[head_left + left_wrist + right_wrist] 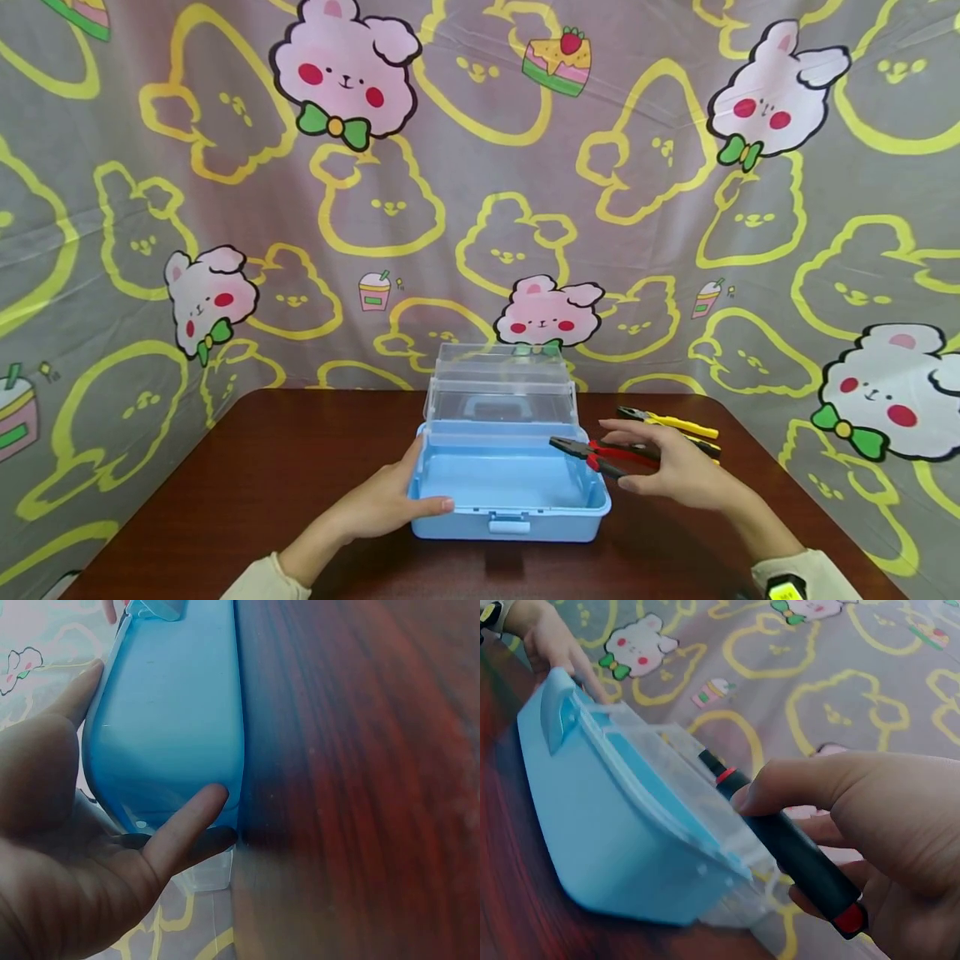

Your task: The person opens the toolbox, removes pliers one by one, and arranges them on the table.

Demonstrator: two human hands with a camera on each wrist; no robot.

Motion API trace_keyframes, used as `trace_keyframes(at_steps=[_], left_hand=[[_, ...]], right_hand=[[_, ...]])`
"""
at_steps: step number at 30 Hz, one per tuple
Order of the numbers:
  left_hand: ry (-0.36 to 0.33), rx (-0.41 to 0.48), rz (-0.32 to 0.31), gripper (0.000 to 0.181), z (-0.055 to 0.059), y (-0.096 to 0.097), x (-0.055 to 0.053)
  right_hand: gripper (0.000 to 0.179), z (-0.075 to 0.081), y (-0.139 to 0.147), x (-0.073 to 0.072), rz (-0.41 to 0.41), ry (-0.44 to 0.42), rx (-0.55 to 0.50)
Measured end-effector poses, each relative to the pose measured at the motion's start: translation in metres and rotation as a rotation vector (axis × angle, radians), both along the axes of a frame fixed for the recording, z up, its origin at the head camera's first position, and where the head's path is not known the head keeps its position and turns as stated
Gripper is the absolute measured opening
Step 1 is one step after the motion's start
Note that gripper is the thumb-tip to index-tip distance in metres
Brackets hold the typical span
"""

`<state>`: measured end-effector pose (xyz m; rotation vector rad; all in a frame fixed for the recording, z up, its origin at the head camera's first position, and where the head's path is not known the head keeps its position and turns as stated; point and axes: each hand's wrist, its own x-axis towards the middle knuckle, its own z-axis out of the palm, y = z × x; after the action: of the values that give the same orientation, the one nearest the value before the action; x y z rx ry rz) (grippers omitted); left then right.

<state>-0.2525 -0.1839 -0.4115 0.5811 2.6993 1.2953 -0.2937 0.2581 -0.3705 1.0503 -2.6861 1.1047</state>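
A light blue toolbox (510, 523) stands on the table, its clear lid (502, 379) raised at the back. Around its left end my left hand (382, 498) rests, thumb over the front rim and fingers along the side; the left wrist view shows the fingers against the blue wall (172, 712). My right hand (678, 467) holds red-and-black pliers (611, 454) by the handles, above the box's right rim, with the dark nose pointing left over the inside. In the right wrist view, thumb and fingers pinch the black handle (799, 859).
Behind the right hand, yellow-handled pliers (678, 423) lie on the table, with another yellow-and-black tool partly hidden beside them. The dark red wooden table (285, 467) backs onto a patterned cloth (420, 275) that also hangs at both sides.
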Motion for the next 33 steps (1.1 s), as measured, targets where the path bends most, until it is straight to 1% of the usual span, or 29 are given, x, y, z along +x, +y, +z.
trace_keyframes(at_steps=[3,8,12,16,21,24,29,33], left_hand=[[0.003,0.004,-0.002,0.116,-0.001,0.001,-0.001],[0.003,-0.007,0.004,0.116,-0.001,0.000,-0.001],[0.002,-0.015,0.014,0.117,-0.001,-0.001,-0.001],[0.002,-0.019,0.015,0.117,-0.001,-0.001,-0.001],[0.014,-0.020,0.011,0.117,0.000,-0.001,-0.001],[0.023,-0.017,0.010,0.117,0.000,-0.001,0.000],[0.018,-0.012,0.008,0.116,-0.001,-0.001,0.000],[0.008,-0.008,0.009,0.117,0.000,0.000,0.001]], right_hand=[[0.071,-0.002,0.013,0.002,-0.015,-0.011,-0.025],[0.075,-0.005,0.032,0.002,-0.058,0.010,-0.030],[0.083,-0.008,0.047,-0.002,-0.067,-0.011,-0.058],[0.084,-0.011,0.058,-0.007,-0.062,-0.048,-0.096],[0.085,-0.020,0.067,-0.013,-0.082,-0.008,-0.092],[0.085,-0.028,0.072,-0.016,-0.093,0.002,-0.079],[0.083,-0.038,0.080,-0.020,-0.097,-0.043,-0.068],[0.084,-0.043,0.082,-0.023,-0.128,-0.092,-0.047]])
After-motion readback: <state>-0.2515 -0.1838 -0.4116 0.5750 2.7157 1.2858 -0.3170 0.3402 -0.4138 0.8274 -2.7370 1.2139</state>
